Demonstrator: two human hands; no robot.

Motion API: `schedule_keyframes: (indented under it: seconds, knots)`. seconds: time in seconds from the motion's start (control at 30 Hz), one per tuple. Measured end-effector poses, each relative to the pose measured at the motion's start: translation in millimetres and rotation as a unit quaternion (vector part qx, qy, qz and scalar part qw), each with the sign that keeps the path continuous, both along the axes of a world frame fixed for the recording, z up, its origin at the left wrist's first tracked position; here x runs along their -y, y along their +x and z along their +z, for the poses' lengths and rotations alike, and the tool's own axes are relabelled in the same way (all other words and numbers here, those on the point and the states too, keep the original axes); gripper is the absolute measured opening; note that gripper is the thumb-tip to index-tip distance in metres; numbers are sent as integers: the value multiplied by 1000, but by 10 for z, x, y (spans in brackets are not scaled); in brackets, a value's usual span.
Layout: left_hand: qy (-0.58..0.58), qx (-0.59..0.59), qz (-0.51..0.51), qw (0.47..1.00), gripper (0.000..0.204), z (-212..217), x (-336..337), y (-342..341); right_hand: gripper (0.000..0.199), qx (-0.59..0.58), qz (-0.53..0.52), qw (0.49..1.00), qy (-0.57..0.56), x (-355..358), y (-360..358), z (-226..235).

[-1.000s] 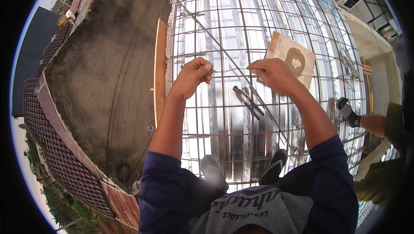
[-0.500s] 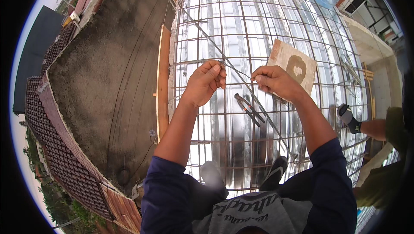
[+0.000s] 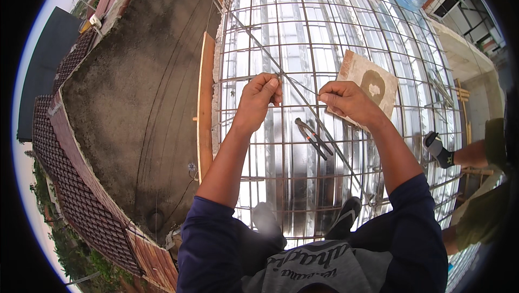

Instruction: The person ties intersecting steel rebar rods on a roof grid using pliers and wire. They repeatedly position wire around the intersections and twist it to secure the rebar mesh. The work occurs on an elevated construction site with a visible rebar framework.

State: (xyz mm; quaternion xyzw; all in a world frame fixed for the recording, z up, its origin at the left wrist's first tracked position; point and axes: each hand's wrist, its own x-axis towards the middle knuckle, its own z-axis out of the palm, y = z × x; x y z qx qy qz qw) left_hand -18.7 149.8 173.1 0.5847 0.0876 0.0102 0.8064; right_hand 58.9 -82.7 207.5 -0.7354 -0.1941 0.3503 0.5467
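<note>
Moved rightward since a second earlier, my left hand (image 3: 259, 101) hung near a diagonal bar (image 3: 338, 151) inside the left edge of the steel mesh (image 3: 308, 41), pinched narrow, seemingly on a thin wire (image 3: 307, 86). Pincers (image 3: 303, 127) lay nearer me on the mesh, probably for easy reach; my right hand (image 3: 347, 101) pinched the wire's other end over the left edge of a stained board (image 3: 374, 83), apparently keeping it straight.

Left hand (image 3: 262, 94): pinched, forward-left of pincers (image 3: 313, 138)
Right hand (image 3: 346, 101): pinched, forward-right of pincers
Forearms (image 3: 231, 155): extended (both bare)
</note>
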Motion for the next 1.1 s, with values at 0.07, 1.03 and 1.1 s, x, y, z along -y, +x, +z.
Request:
schedule_keyframes:
  seconds: [0.07,1.03,1.1]
  knots:
    - [-87,5,-20,996,17,26,67,0,18,35,-2,999,-7,-29,-6,-48]
    - [111,24,148,982,21,169,40,-50,23,23,-132,991,9,-154,-94,-22]
    - [197,15,93,976,18,126,82,-52,28,-37,-149,988,28,-137,-83,41]
